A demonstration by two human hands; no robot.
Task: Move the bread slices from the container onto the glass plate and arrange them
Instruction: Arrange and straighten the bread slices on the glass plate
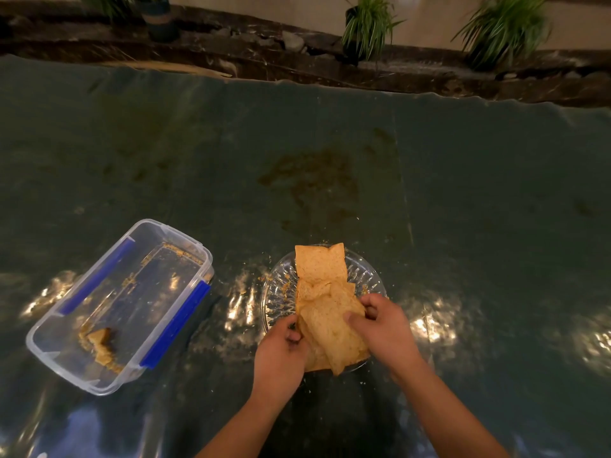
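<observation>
Several tan bread slices [320,266] lie overlapped in a row on the cut-glass plate [367,276], low in the middle of the view. The nearest slice [330,332] is tilted and gripped from both sides. My left hand [281,355] pinches its left edge, and my right hand [386,328] holds its right edge with the thumb on top. To the left stands the clear plastic container [82,375] with blue clips, lid off. Only a small bread scrap [101,338] and crumbs are inside it.
A dark green, glossy cloth [297,153] covers the table, stained and scattered with crumbs around the plate. Beyond the table's far edge runs a dark stone ledge [231,44] with potted plants [367,28].
</observation>
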